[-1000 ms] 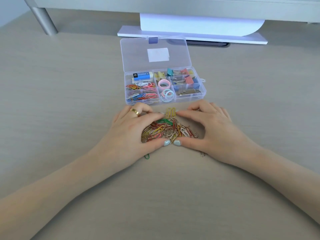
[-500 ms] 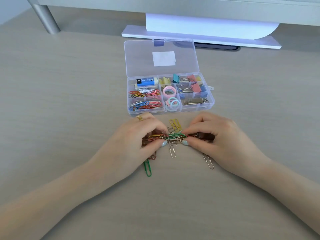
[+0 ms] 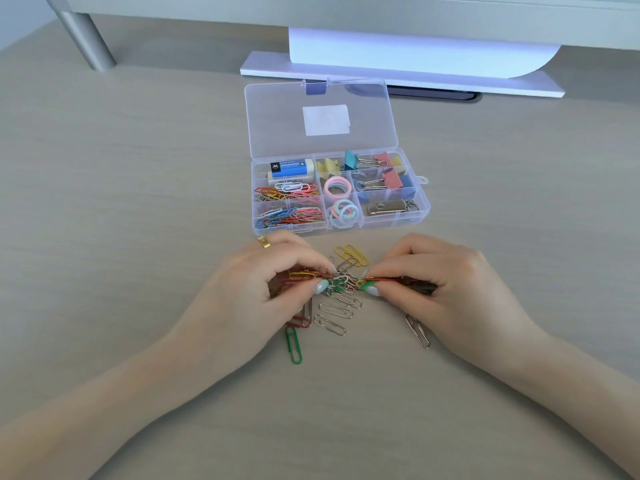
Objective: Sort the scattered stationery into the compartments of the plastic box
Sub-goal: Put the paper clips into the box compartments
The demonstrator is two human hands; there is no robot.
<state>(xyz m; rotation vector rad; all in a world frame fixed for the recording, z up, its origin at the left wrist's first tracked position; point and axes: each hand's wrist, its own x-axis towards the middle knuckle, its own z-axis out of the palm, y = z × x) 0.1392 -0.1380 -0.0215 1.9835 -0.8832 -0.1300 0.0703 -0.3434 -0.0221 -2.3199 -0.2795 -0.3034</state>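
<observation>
A clear plastic box (image 3: 420, 216) with its lid open flat stands on the desk beyond my hands. Its compartments hold an eraser (image 3: 291, 167), coloured paper clips (image 3: 287, 216), pastel rings (image 3: 337, 187), binder clips (image 3: 388, 181) and a metal USB stick (image 3: 386, 206). My left hand (image 3: 256, 289) and my right hand (image 3: 446, 289) each pinch a bunch of coloured paper clips (image 3: 341, 284) just above the desk, fingertips almost meeting. Loose clips lie beneath: yellow ones (image 3: 351, 254), silver ones (image 3: 334, 311), a green one (image 3: 293, 344) and a silver one (image 3: 417, 330).
A white monitor stand (image 3: 398, 76) with a dark phone-like object (image 3: 433, 95) under its base sits behind the box. A grey metal leg (image 3: 85, 39) stands at the far left. The wooden desk (image 3: 138, 202) stretches wide on both sides.
My hands went from cupping the clip pile flat on the desk to pinching up handfuls; several clips have dropped out and lie spread on the desk beneath.
</observation>
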